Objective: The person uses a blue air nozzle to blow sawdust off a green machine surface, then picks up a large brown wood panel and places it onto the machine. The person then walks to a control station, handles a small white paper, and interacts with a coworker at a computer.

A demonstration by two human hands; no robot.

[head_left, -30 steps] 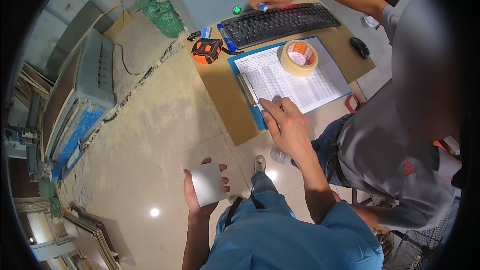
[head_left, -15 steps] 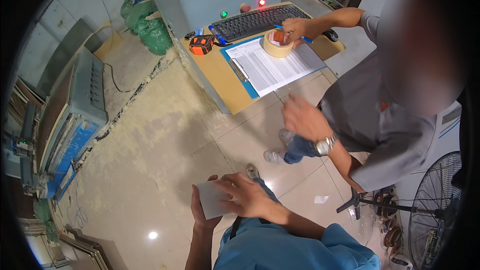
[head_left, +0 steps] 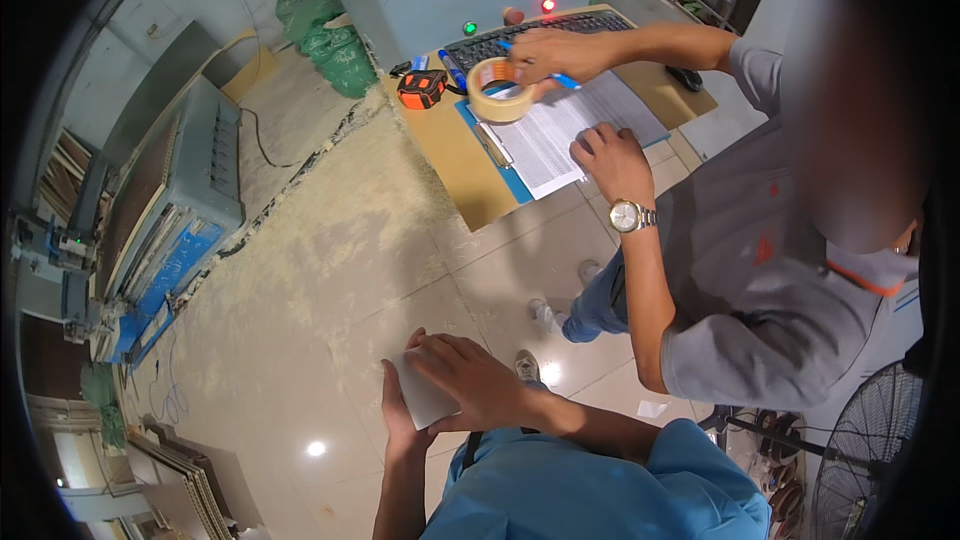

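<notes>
Two hands on one small thing, and both are mine: low down, right in front of my blue shirt, the flat grey square piece sits in my left hand. Thumb along its left edge, fingertips peeping past the top — that hand is wrapped around it. Over comes the line of my right forearm, and my right hand lies across the upper right of the square, back up, fingers close together; whether they pinch it or merely rest there, I can't tell. The square is tilted, held above the tiled floor and well apart from the desk.

Up at that desk, a co-worker in a grey shirt has one hand at the roll of tape, with a blue pen in the same hand. Lifted or resting, that roll? Can't say. The nearer hand, a silver wristwatch behind it, is down on the printed sheet on the blue clipboard. Left of the roll — an orange and black tape measure. Behind, a black keyboard, partly hidden by the arm; over to the right, a black mouse.
</notes>
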